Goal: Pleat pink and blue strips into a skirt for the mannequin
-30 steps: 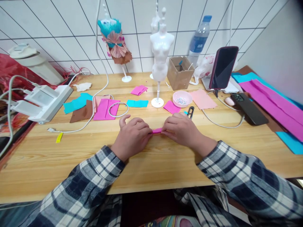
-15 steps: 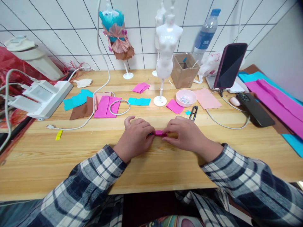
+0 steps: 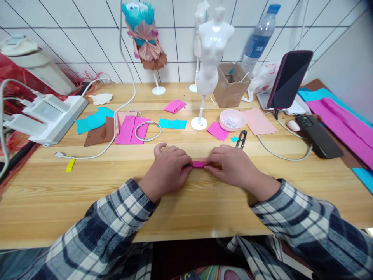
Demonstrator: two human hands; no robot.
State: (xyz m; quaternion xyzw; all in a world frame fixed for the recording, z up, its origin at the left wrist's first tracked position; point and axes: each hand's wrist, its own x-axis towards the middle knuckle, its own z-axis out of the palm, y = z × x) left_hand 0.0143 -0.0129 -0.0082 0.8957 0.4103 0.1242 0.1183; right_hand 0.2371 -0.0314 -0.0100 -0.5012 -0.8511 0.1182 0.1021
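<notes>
Low over the wooden table, a narrow folded strip of magenta crepe paper (image 3: 198, 164) stretches between my two hands. My left hand (image 3: 169, 169) pinches its left end between thumb and fingers. The right end is pinched by my right hand (image 3: 230, 165). Both ends of the strip are hidden by fingertips. A small dark bit shows at the left fingertips, too small to name. Just beyond my right hand lie black thread snips (image 3: 241, 140) and a tiny blue paper scrap (image 3: 234, 139). A square magenta piece (image 3: 218, 131) lies nearby, beside a pink bowl of beads (image 3: 232, 120).
A bare white mannequin (image 3: 210, 50) stands behind the hands; a paper-dressed one (image 3: 147, 42) is farther left. Along the back are a cardboard box (image 3: 231, 87) and a water bottle (image 3: 259, 41). A white cable (image 3: 128, 101) crosses the left side; a phone (image 3: 319, 136) lies right.
My right hand has shifted slightly right along the strip, and more magenta shows between the hands. The brownish piece seen under my right fingers is out of sight. The view has shifted slightly.
</notes>
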